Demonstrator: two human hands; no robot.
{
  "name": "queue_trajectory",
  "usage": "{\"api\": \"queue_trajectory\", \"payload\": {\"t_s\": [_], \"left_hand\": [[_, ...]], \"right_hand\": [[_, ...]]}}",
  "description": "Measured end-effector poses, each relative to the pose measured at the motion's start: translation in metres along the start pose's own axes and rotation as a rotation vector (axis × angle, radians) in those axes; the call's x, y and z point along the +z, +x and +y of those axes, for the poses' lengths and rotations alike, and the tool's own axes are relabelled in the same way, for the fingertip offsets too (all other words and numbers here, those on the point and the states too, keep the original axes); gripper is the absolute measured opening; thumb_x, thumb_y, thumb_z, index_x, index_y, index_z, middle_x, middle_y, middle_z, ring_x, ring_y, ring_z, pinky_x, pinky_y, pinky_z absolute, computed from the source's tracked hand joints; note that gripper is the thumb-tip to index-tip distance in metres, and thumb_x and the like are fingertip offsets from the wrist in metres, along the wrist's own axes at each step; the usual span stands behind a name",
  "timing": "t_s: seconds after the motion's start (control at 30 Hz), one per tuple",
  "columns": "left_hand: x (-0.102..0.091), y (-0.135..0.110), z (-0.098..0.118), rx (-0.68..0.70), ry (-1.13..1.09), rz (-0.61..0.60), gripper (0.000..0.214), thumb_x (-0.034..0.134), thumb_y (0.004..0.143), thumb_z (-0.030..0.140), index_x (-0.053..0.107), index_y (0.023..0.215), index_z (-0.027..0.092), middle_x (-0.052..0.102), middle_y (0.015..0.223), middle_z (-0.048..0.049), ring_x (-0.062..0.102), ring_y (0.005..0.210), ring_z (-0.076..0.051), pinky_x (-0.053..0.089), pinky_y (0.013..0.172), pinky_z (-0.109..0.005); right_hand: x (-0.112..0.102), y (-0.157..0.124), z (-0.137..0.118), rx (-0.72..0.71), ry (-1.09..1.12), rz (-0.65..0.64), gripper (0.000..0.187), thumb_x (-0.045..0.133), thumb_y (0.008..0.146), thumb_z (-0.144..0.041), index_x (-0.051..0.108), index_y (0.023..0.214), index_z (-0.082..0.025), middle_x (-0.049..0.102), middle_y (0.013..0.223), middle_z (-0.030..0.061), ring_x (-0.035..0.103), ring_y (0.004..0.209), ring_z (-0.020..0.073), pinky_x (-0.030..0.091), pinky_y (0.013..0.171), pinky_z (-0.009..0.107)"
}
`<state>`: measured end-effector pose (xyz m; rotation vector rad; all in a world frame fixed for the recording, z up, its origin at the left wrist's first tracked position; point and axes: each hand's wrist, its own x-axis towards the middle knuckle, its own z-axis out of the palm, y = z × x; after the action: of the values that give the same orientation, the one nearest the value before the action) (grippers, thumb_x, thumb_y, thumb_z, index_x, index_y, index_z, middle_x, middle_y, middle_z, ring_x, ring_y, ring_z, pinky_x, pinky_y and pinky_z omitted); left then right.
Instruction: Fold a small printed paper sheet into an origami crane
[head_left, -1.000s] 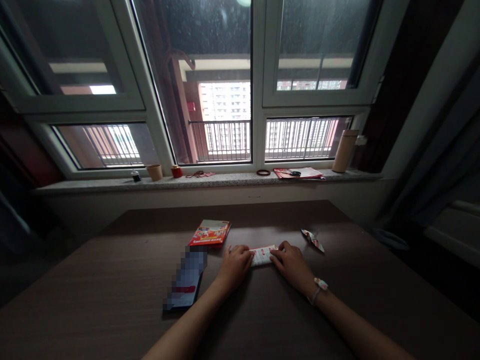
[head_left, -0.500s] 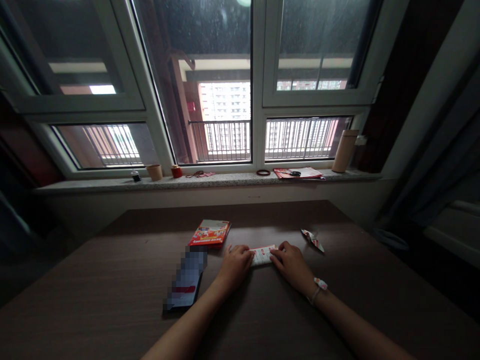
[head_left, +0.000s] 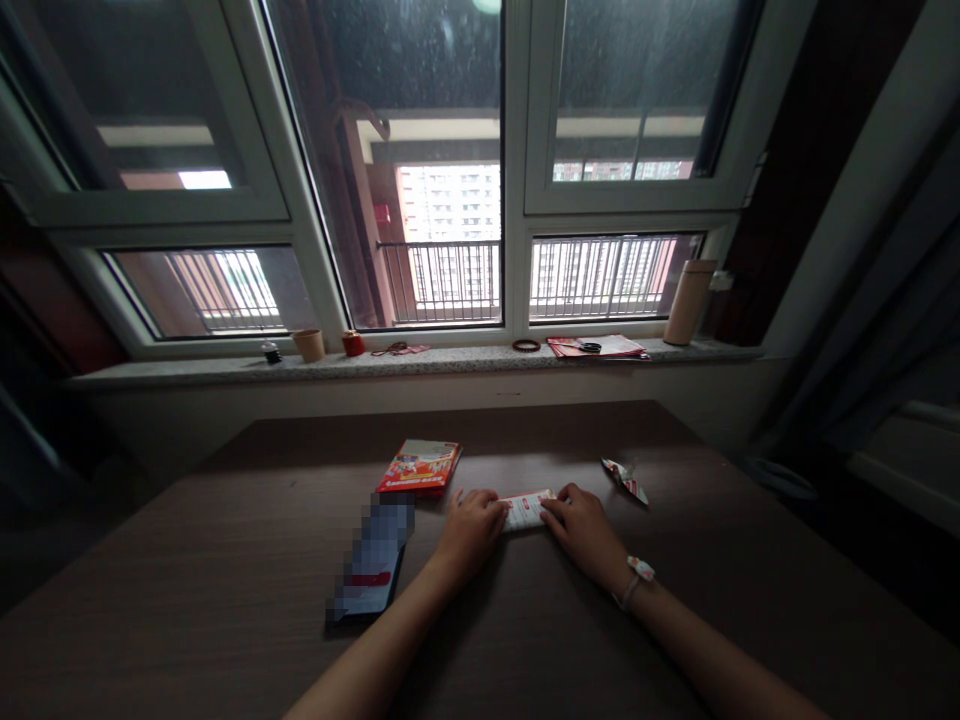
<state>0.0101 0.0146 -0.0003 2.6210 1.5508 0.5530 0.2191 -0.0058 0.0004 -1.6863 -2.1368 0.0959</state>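
A small folded white and red paper [head_left: 526, 509] lies flat on the dark wooden table [head_left: 225, 560]. My left hand [head_left: 469, 532] presses its left end with curled fingers. My right hand [head_left: 585, 530] presses its right end the same way; a band with a small charm sits on that wrist. A phone [head_left: 373, 557] lies just left of my left forearm. A red printed packet [head_left: 420, 465] lies beyond my left hand. A small folded paper shape [head_left: 627, 478] rests to the right of my right hand.
A stone window sill [head_left: 450, 362] runs behind the table with small cups [head_left: 309, 344], a red jar [head_left: 352, 343], a ring [head_left: 526, 345], red papers [head_left: 596, 346] and a tall tan cylinder [head_left: 688, 301]. Curtains hang at the right.
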Motion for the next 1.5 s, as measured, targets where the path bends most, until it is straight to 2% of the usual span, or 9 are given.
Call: {"api": "queue_trajectory", "payload": {"t_s": [1.0, 1.5], "left_hand": [[0.0004, -0.0012, 0.0028, -0.015, -0.002, 0.02, 0.028, 0.04, 0.096, 0.03, 0.066, 0.106, 0.027, 0.064, 0.113, -0.0055, 0.056, 0.107, -0.021, 0.026, 0.106, -0.051], [0.0031, -0.0012, 0.0015, -0.014, 0.014, 0.023, 0.027, 0.041, 0.096, 0.03, 0.066, 0.107, 0.029, 0.064, 0.113, -0.0042, 0.056, 0.108, -0.02, 0.026, 0.108, -0.05]], "right_hand": [[0.0041, 0.0016, 0.0004, 0.036, 0.014, -0.024, 0.029, 0.049, 0.092, -0.031, 0.068, 0.111, -0.023, 0.06, 0.102, 0.01, 0.057, 0.095, 0.0209, 0.041, 0.09, 0.03], [0.0028, 0.0016, -0.0032, 0.053, -0.011, -0.032, 0.029, 0.049, 0.091, -0.03, 0.069, 0.111, -0.021, 0.062, 0.105, 0.0112, 0.056, 0.097, 0.0228, 0.038, 0.094, 0.034]]}}
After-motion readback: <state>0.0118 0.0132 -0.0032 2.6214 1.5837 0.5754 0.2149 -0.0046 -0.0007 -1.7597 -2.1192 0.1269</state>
